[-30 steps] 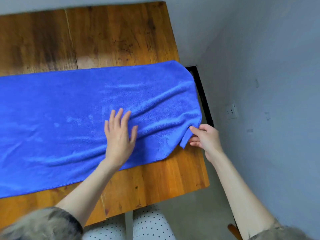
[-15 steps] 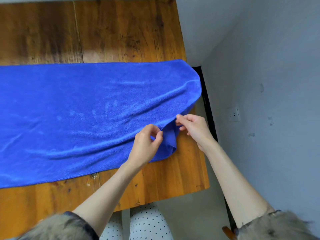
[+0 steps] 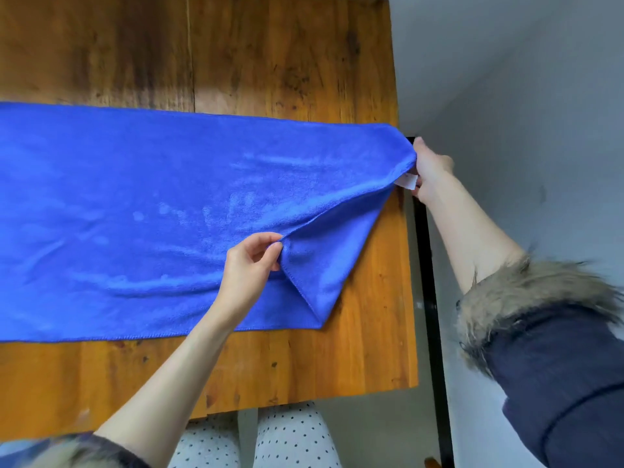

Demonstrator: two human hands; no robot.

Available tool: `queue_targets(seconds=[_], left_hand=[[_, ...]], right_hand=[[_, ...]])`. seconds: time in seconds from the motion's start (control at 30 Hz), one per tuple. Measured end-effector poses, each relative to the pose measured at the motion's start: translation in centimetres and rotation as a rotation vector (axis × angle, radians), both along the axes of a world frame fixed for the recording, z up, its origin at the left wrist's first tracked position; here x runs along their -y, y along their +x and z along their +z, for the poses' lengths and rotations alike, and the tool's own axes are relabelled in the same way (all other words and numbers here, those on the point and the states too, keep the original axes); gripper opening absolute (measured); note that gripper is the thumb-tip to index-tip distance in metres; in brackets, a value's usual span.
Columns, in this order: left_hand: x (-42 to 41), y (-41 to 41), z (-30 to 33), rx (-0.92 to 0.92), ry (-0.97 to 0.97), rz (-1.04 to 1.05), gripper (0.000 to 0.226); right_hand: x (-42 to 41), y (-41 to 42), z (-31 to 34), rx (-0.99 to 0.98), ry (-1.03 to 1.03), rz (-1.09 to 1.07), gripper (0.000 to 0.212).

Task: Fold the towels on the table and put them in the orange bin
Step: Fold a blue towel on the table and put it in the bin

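Hands pinch blue towel [image 3: 141, 204] corners over wooden table [image 3: 287, 55].

The left hand [image 3: 248, 265] pinches cloth between thumb and curled fingers [image 3: 275, 247], forearm bare, reaching forward. The right hand [image 3: 429, 173] grips farther out, arm stretched ahead, its sleeve pushed up.

Blue towel [image 3: 152, 211]; brown table [image 3: 287, 62]

Bare wooden table [image 3: 270, 62] beyond and before the blue towel [image 3: 135, 197]; wall [image 3: 523, 130] close on the right.
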State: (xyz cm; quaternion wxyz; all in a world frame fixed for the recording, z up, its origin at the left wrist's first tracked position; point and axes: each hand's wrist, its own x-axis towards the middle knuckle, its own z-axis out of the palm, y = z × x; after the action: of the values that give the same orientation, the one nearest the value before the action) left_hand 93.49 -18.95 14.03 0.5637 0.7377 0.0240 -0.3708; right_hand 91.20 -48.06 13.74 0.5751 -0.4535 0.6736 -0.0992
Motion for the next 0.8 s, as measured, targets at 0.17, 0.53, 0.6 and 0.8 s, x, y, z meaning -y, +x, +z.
queue_targets(seconds=[0.17,0.53,0.6,0.8], left_hand=[[-2.3,1.6,-0.1,0.004,0.003,0.041,0.015],[-9.8,5.3,2.2,0.201,0.168,-0.065,0.015],[-11.7,6.1,3.4,0.215,0.143,-0.034,0.014],[-18.9,8.8,7.6,0.239,0.010,0.033,0.023]], right_hand=[[0.3,2.6,-0.1,-0.082,-0.057,0.060,0.009],[-8.4,8.1,4.3,-0.100,-0.417,0.490,0.019],[-11.7,10.2,5.9,-0.079,-0.506,0.614,0.018],[-21.8,16.1,10.6,0.061,-0.594,0.862,0.019]])
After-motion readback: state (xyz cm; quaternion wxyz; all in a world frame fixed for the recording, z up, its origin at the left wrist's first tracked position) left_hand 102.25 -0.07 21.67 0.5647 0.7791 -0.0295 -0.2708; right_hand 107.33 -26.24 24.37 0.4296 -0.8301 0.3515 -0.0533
